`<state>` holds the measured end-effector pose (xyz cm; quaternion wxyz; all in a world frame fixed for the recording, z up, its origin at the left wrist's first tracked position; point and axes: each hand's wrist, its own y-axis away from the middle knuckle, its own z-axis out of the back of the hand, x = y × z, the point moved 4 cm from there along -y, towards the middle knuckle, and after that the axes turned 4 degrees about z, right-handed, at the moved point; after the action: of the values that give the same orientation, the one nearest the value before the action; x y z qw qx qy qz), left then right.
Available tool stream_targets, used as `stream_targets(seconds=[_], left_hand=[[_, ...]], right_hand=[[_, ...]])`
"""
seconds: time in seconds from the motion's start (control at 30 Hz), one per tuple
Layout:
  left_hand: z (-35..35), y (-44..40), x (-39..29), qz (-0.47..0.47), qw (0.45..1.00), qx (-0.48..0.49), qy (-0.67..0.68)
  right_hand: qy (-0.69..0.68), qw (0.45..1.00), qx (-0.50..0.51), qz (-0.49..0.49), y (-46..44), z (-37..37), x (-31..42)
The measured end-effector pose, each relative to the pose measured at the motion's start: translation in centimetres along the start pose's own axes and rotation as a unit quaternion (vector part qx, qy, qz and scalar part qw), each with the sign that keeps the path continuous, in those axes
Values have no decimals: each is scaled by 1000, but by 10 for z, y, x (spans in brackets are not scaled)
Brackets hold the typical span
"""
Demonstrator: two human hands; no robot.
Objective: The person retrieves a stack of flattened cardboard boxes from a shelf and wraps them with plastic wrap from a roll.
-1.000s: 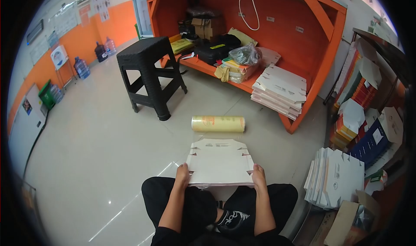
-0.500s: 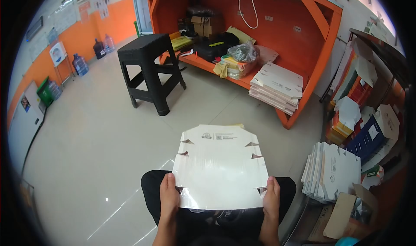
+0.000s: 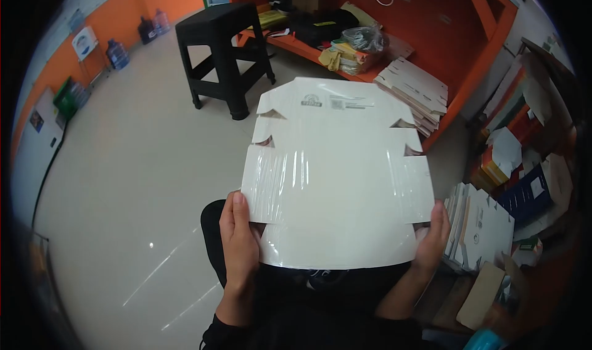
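Above my lap is a flat white cardboard box blank [image 3: 339, 177], notched along both sides, with a small printed logo and code near its far edge. Streaks of light shine on its surface, as on clear plastic film. At the near left side, my left hand [image 3: 239, 239] grips its edge, thumb on top. Opposite, my right hand [image 3: 431, 239] holds the right edge in the same way. The fingers under the sheet are mostly hidden.
A black plastic stool [image 3: 225, 54] stands ahead on the left. On the orange shelf [image 3: 431, 125] are bags and a stack of white blanks [image 3: 413, 91]. Another stack of blanks [image 3: 484, 226] leans at my right, near an open carton [image 3: 481, 297] and book-like items.
Both hands have lifted the box blank up and nearer to me, so it looks larger. The view has also tilted and shifted slightly.
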<state>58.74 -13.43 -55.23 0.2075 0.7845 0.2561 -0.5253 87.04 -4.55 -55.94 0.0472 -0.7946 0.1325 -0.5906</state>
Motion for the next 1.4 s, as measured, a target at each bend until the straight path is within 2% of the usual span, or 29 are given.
stream_targets(seconds=[0.17,0.23,0.33,0.37,0.4,0.47,0.53,0.57,0.67,0.7,0.77,0.9,0.93,0.97,1.03,1.1,1.17,1.2,1.23,1.3,1.33,1.4], left_hand=[[-7,-10,-9,-17,1000,15,-13],[-13,-20,-13,-10,1000,4,-26],[-19,-28,-16,-7,996,5,-87],[-19,-36,-11,-33,996,-3,-83],[-16,-38,-6,-32,996,-8,-82],[-19,-45,-3,-50,997,43,-40],[-20,-44,-2,-62,996,35,-54],[-20,-43,-1,-54,997,28,-39],[-28,-36,-7,-38,999,-4,-14],[-29,-33,-9,-28,999,-33,-3],[-22,-37,-4,-39,999,-12,-17],[-20,-32,-3,-45,998,4,-35],[-16,-32,3,-44,998,6,-36],[-9,-35,12,-61,996,-1,-62],[2,-39,33,-79,993,-5,-87],[10,-41,52,-147,979,-10,-140],[14,-41,69,-179,969,-17,-167],[15,-42,77,-212,957,-27,-194],[17,-45,84,-253,942,-42,-215],[21,-43,99,-234,942,-29,-238],[20,-43,104,-212,942,-21,-260],[13,-45,110,-251,928,-23,-274]], right_hand=[[27,999,-26,33,-11,-3,11],[45,996,-68,28,-20,3,9],[36,999,0,12,-36,3,8],[42,999,5,3,-37,2,5],[23,1000,5,6,-41,-1,4],[-1,1000,4,18,-46,-5,2],[6,999,-45,20,-50,1,-9],[10,1000,14,-5,-49,-1,-9],[-26,998,55,-11,-52,-1,-20],[-27,998,53,-9,-51,-1,-20],[-7,1000,-17,-8,-48,-2,-21],[8,999,-36,7,-41,-1,-22],[-1,1000,6,17,-39,-2,-23],[-9,998,48,27,-37,-4,-24],[-8,998,49,29,-34,3,-41],[-6,998,48,32,-34,11,-61],[80,988,133,3,-36,13,-80],[79,988,129,5,-37,16,-86],[151,979,136,-29,-37,18,-95],[247,948,161,-123,-40,23,-114],[247,949,152,-119,-43,22,-118],[132,958,120,-224,-45,19,-138]])
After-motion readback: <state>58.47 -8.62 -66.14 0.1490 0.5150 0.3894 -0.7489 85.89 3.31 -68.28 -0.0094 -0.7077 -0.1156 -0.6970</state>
